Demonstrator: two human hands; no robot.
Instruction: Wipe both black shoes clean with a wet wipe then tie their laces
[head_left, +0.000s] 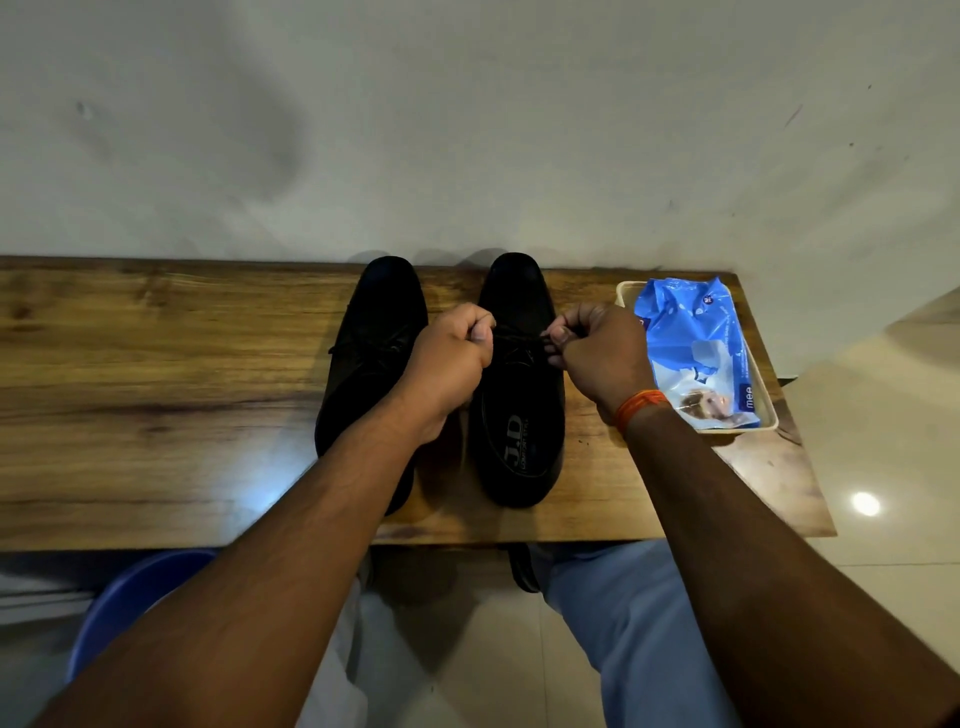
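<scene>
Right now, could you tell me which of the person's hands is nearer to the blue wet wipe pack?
Right. The right hand pinches the lace just beside the wet wipe pack; the left hand holds the other lace end across the right shoe.

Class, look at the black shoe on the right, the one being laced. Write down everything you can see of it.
The black lace-up shoe on the right looks like smooth dark leather. It stands upright on the brown wooden table, toe toward the wall, beside its mate. The insole shows pale lettering, "J.D". Its thin black laces are stretched sideways over the tongue: the left hand and the right hand each pinch an end. Whether a knot is formed cannot be told.
</scene>
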